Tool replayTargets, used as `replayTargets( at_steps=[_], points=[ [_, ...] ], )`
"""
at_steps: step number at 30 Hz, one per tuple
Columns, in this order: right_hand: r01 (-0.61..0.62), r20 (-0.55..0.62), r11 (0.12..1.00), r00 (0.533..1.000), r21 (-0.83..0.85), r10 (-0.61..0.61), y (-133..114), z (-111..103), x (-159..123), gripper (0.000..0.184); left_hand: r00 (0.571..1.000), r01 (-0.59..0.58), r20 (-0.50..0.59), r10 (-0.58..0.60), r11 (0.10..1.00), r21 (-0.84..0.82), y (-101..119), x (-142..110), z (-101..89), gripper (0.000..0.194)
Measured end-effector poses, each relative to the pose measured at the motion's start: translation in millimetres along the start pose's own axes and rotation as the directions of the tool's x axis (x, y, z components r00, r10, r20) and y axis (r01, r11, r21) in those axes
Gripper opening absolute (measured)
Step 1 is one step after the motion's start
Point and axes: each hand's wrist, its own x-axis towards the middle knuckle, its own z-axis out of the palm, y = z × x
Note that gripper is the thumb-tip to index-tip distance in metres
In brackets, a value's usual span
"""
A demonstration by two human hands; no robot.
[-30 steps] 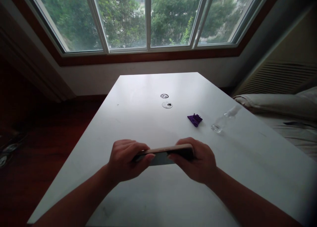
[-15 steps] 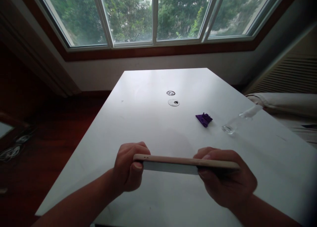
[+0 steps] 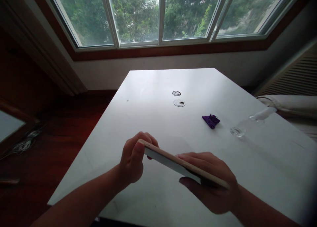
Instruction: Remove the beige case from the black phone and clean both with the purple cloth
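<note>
Tan-edged device (image 3: 169, 159) now aslant, right end lower

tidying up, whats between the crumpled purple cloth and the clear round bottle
Only bare, flat white tabletop lies between the crumpled purple cloth and the clear round bottle, seen in the head view.

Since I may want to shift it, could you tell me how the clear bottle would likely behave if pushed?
The clear bottle would probably roll, as it lies on its side with a rounded end. Its smooth, glossy surface may be slippery. I cannot tell glass from plastic, so its fragility is uncertain.
</note>
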Motion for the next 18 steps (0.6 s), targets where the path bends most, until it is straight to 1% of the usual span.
replayTargets(
  at_steps=[4,6,7,9,12,15,18],
  points=[
    [-0.115,0.034,0.993,0.993,0.028,0.114,3.1,4.9,-2.9,0.06,0.98,0.196,-0.024,-0.195,0.98,0.043,-6.0,8.0,-4.5,0.053],
    [-0.132,0.032,0.991,0.991,0.023,0.131,3.0,5.3,-4.1,0.059,0.968,0.252,-0.024,-0.252,0.967,0.032,-9.6,10.4,-5.1,0.053],
    [-0.121,0.023,0.993,0.992,0.01,0.121,2.4,5.5,-4.5,0.06,0.964,0.265,-0.021,-0.265,0.964,0.018,-11.1,11.2,-5.1,0.053],
    [-0.081,-0.001,0.996,0.997,-0.035,0.081,0.2,6.1,-5.1,0.063,0.966,0.258,-0.004,-0.258,0.966,-0.017,-13.0,12.2,-5.2,0.053],
    [-0.005,0.0,0.996,1.0,-0.087,0.005,-3.5,7.7,-6.4,0.069,0.979,0.201,0.051,-0.198,0.978,-0.058,-12.9,12.9,-6.9,0.053],
    [0.048,0.031,0.996,0.998,-0.082,-0.046,-4.6,8.7,-8.5,0.073,0.982,0.17,0.1,-0.163,0.984,-0.06,-11.3,13.3,-9.9,0.055],
    [0.059,0.045,0.996,0.997,-0.066,-0.056,-3.0,8.6,-10.8,0.073,0.98,0.164,0.123,-0.157,0.985,-0.053,-10.4,13.6,-12.3,0.055]
  ],
)
